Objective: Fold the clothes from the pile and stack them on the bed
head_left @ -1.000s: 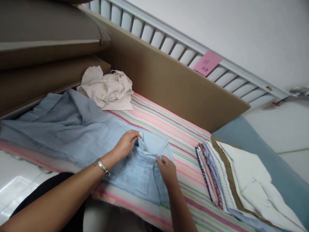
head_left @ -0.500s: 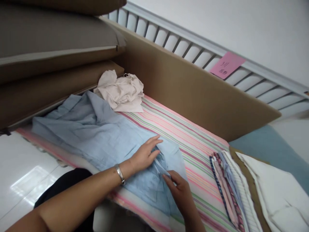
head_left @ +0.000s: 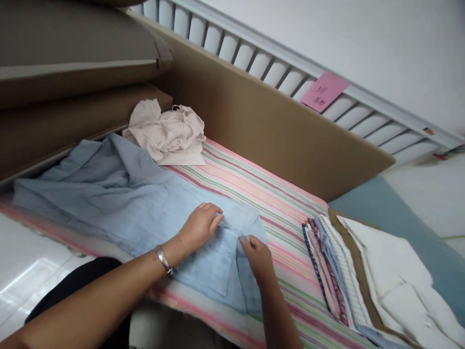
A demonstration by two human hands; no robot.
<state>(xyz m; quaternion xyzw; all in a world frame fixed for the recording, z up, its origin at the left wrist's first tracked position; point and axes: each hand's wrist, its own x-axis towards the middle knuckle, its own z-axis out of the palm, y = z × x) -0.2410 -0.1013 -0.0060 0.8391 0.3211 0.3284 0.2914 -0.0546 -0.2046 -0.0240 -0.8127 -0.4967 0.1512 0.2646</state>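
A light blue shirt (head_left: 119, 198) lies spread over a pink and green striped sheet (head_left: 254, 189). My left hand (head_left: 199, 224) rests on the shirt near its collar, fingers curled onto the cloth. My right hand (head_left: 257, 254) pinches the shirt's edge just to the right of the left hand. A silver bracelet (head_left: 163, 259) sits on my left wrist. A buttoned flap of the shirt lies between the two hands.
A crumpled cream garment (head_left: 167, 133) lies at the back of the sheet. Folded clothes (head_left: 348, 271) are stacked at the right on a blue surface (head_left: 395, 218). A brown board (head_left: 272, 126) stands behind, brown cushions (head_left: 72, 63) at the left, a pink note (head_left: 323, 91) above.
My left hand went from flat with fingers stretched out to curled on the cloth. My right hand shifted slightly up along the shirt's edge. The camera view swung back left.
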